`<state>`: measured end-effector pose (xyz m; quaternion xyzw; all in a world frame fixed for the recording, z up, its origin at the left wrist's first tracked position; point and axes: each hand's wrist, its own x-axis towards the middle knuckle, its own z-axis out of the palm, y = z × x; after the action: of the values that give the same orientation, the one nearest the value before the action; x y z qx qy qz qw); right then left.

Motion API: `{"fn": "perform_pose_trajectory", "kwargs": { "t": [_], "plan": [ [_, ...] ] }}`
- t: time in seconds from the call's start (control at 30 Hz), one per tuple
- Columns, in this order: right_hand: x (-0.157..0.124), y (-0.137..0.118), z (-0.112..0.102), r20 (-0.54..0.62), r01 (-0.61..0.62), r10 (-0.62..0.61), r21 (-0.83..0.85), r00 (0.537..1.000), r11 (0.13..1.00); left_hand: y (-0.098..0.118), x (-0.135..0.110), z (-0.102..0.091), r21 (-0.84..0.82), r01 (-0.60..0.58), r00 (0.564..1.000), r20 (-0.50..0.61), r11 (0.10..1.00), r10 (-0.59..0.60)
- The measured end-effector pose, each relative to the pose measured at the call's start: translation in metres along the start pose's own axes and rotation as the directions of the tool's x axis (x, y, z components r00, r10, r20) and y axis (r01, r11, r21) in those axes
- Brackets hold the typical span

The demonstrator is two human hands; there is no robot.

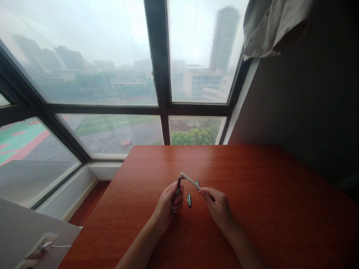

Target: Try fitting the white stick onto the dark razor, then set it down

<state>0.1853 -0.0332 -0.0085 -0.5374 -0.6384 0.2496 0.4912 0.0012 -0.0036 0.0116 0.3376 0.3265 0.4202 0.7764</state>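
My left hand [169,201] is closed around a dark razor handle [178,190], held upright with its bent neck at the top. My right hand [217,207] grips a slim pale grey stick [190,180], its dark lower end partly hidden in the fingers. The stick slants up to the left, and its rounded tip meets or nearly meets the razor's neck; contact is hard to make out. On the table between my hands lies a small black and teal razor cartridge [189,200]. A second similar cartridge [197,182] is partly covered by the stick.
The reddish-brown wooden table [269,209] reaches to large windows [112,89] with dark frames. At lower left, a white plug [47,246] with a cable sits in a wall socket. A light cloth garment [276,28] hangs at upper right beside a dark wall [316,101].
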Motion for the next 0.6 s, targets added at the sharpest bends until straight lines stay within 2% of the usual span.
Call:
{"fn": "perform_pose_trajectory", "kwargs": {
  "t": [0.27, 0.6],
  "plan": [
    [-0.0013, -0.0054, -0.0003, 0.015, 0.043, -0.043, 0.012, 0.999, 0.999, -0.0011, 0.0005, 0.0006, 0.029, 0.037, 0.999, -0.008, 0.999, -0.036],
    [-0.0002, -0.0004, -0.0002, -0.003, 0.008, -0.008, -0.022, 1.000, 1.000, 0.0014, 0.0005, -0.0016, -0.089, -0.007, 0.999, 0.035, 0.996, 0.010]
  ]
}}
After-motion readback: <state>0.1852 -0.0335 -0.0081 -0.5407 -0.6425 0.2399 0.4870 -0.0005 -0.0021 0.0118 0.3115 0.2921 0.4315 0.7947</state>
